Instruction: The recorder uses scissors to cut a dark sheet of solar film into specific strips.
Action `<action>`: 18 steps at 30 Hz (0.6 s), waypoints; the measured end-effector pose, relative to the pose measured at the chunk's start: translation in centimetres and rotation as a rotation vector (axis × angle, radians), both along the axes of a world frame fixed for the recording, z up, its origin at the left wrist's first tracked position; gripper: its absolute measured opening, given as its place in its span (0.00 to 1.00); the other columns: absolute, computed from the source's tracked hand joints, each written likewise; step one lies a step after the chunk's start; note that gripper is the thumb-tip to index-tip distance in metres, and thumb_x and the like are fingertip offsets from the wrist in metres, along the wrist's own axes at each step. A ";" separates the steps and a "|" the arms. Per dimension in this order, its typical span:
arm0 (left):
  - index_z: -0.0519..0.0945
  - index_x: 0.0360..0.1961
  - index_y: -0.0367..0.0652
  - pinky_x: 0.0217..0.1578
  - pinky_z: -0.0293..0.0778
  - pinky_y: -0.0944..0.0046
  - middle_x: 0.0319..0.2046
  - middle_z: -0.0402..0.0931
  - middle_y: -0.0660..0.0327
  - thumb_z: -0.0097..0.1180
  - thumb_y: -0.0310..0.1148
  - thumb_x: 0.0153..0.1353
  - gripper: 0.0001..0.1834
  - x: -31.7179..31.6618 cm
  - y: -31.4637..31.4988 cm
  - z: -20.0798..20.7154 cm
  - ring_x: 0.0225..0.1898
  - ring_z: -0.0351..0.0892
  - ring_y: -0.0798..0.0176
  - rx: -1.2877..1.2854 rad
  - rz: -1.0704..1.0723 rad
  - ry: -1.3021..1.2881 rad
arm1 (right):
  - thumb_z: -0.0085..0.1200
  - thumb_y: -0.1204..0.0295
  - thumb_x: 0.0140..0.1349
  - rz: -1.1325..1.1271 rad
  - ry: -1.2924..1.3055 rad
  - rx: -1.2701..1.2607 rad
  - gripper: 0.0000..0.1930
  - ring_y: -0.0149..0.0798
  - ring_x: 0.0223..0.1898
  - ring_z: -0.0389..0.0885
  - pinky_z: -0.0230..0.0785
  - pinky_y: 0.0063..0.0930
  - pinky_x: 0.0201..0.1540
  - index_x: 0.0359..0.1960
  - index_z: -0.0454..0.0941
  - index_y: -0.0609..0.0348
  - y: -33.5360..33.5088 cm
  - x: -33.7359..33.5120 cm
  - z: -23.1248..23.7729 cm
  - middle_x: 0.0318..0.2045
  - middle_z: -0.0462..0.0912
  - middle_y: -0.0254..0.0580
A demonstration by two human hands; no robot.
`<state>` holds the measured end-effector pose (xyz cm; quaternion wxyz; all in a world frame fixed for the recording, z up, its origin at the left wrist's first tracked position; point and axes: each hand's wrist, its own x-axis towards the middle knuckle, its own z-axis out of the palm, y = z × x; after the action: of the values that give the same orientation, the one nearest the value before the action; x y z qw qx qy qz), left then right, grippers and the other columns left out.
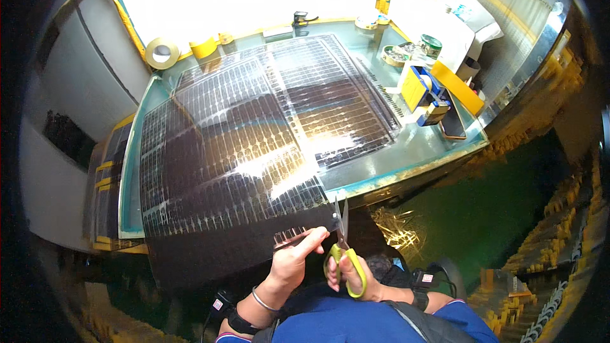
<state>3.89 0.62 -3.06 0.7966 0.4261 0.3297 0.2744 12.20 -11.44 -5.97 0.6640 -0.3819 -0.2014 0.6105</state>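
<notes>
A large dark, see-through film sheet (216,152) printed with rows of small shapes lies over the table and hangs past its front edge. My left hand (293,265) pinches the sheet's near right corner between thumb and fingers. Scissors (342,239) with yellow-green handles are in my right hand (370,287), fingers through the loops. Their blades point away from me and stand apart, right beside the held corner. Whether the blades touch the film I cannot tell. Another printed film sheet (337,105) lies flat on the right half of the table.
The glass-topped table (375,171) has a raised teal rim. At its right stand a blue-and-yellow tape dispenser (419,92) and round tins (397,55). Tape rolls (162,54) sit along the bright back panel. Scraps (397,228) lie on the green floor.
</notes>
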 end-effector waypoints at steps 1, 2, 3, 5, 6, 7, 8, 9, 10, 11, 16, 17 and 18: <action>0.80 0.30 0.35 0.27 0.67 0.73 0.27 0.77 0.60 0.57 0.29 0.53 0.07 -0.2 0.3 0.0 0.23 0.72 0.70 -0.012 -0.014 0.000 | 0.40 0.52 0.62 0.029 -0.010 -0.045 0.20 0.26 0.21 0.64 0.62 0.18 0.21 0.29 0.64 0.59 -0.2 0.3 0.2 0.22 0.64 0.33; 0.80 0.30 0.35 0.28 0.66 0.73 0.29 0.78 0.59 0.57 0.27 0.52 0.06 -0.5 0.7 0.0 0.24 0.71 0.70 -0.024 -0.028 0.000 | 0.41 0.51 0.61 0.059 -0.020 -0.090 0.21 0.26 0.19 0.64 0.62 0.19 0.20 0.29 0.64 0.59 -0.3 0.6 0.4 0.22 0.65 0.34; 0.79 0.33 0.34 0.29 0.67 0.72 0.29 0.78 0.59 0.56 0.28 0.53 0.08 -0.9 1.0 -0.2 0.26 0.72 0.69 0.022 -0.043 0.020 | 0.44 0.53 0.61 0.003 -0.036 -0.109 0.19 0.26 0.18 0.65 0.62 0.19 0.18 0.29 0.64 0.59 -0.1 0.8 0.3 0.21 0.65 0.34; 0.78 0.35 0.34 0.29 0.68 0.70 0.29 0.77 0.59 0.54 0.30 0.55 0.10 -2.2 1.4 0.5 0.26 0.73 0.68 0.016 -0.061 0.043 | 0.47 0.57 0.60 -0.123 0.059 -0.023 0.16 0.28 0.19 0.67 0.64 0.21 0.20 0.29 0.65 0.59 -0.3 1.4 0.1 0.21 0.66 0.35; 0.77 0.37 0.34 0.30 0.69 0.69 0.28 0.77 0.59 0.52 0.32 0.57 0.11 -3.2 1.4 0.8 0.27 0.73 0.68 -0.001 -0.084 0.066 | 0.47 0.58 0.60 -0.161 0.064 0.025 0.15 0.29 0.20 0.68 0.65 0.22 0.21 0.30 0.65 0.58 -0.4 1.9 0.2 0.21 0.66 0.35; 0.75 0.39 0.36 0.33 0.71 0.66 0.29 0.77 0.57 0.46 0.37 0.61 0.15 -5.0 1.5 0.5 0.29 0.75 0.65 -0.093 -0.002 0.019 | 0.45 0.58 0.61 -0.225 -0.008 0.037 0.16 0.31 0.21 0.68 0.65 0.24 0.22 0.29 0.65 0.59 -0.6 2.3 1.0 0.21 0.66 0.36; 0.75 0.37 0.38 0.31 0.74 0.64 0.29 0.77 0.55 0.43 0.41 0.61 0.16 -6.6 1.5 0.8 0.29 0.77 0.63 -0.110 0.200 0.014 | 0.41 0.58 0.63 -0.306 -0.002 0.022 0.16 0.31 0.21 0.68 0.66 0.24 0.23 0.29 0.64 0.59 -0.2 2.3 0.9 0.21 0.66 0.37; 0.74 0.37 0.39 0.27 0.75 0.65 0.29 0.76 0.55 0.44 0.42 0.60 0.16 -8.6 2.1 0.4 0.27 0.78 0.61 -0.089 0.354 0.042 | 0.40 0.58 0.63 -0.383 -0.034 0.031 0.16 0.31 0.21 0.68 0.66 0.24 0.23 0.28 0.64 0.59 0.2 2.6 0.5 0.21 0.66 0.37; 0.74 0.37 0.41 0.22 0.75 0.66 0.27 0.76 0.58 0.46 0.42 0.59 0.15 -9.8 2.8 0.9 0.25 0.77 0.63 -0.046 0.523 0.094 | 0.38 0.57 0.64 -0.466 -0.065 0.033 0.17 0.31 0.21 0.67 0.66 0.24 0.23 0.28 0.63 0.59 0.6 3.0 0.1 0.21 0.66 0.38; 0.73 0.39 0.42 0.20 0.74 0.68 0.24 0.75 0.61 0.49 0.40 0.58 0.13 -11.5 3.5 0.5 0.23 0.76 0.66 0.077 0.730 0.135 | 0.38 0.56 0.64 -0.473 -0.084 0.033 0.17 0.31 0.21 0.67 0.66 0.24 0.23 0.28 0.63 0.59 0.9 3.4 0.0 0.20 0.66 0.38; 0.67 0.47 0.41 0.31 0.74 0.69 0.35 0.74 0.60 0.47 0.28 0.60 0.13 -18.4 7.2 4.8 0.34 0.75 0.68 0.536 1.021 0.187 | 0.38 0.55 0.63 -0.400 -0.099 0.069 0.19 0.31 0.22 0.68 0.66 0.25 0.25 0.28 0.63 0.61 2.2 3.1 0.8 0.21 0.67 0.39; 0.69 0.44 0.38 0.34 0.71 0.71 0.35 0.73 0.60 0.45 0.29 0.61 0.11 -20.3 8.5 5.3 0.34 0.73 0.70 0.734 1.149 0.262 | 0.38 0.57 0.63 -0.351 -0.130 0.106 0.18 0.31 0.22 0.69 0.66 0.24 0.25 0.28 0.64 0.62 2.2 3.1 0.9 0.21 0.68 0.40; 0.72 0.40 0.36 0.35 0.67 0.72 0.32 0.73 0.62 0.44 0.31 0.63 0.10 -24.2 10.6 5.5 0.34 0.70 0.71 0.938 1.113 0.487 | 0.38 0.60 0.64 -0.332 -0.119 0.096 0.16 0.31 0.22 0.69 0.66 0.23 0.25 0.27 0.65 0.62 2.0 3.1 1.6 0.21 0.68 0.40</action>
<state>-20.34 11.25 2.46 0.1817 0.5391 0.5106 0.6447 15.31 -9.44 -4.38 0.7599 -0.4133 -0.2034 0.4586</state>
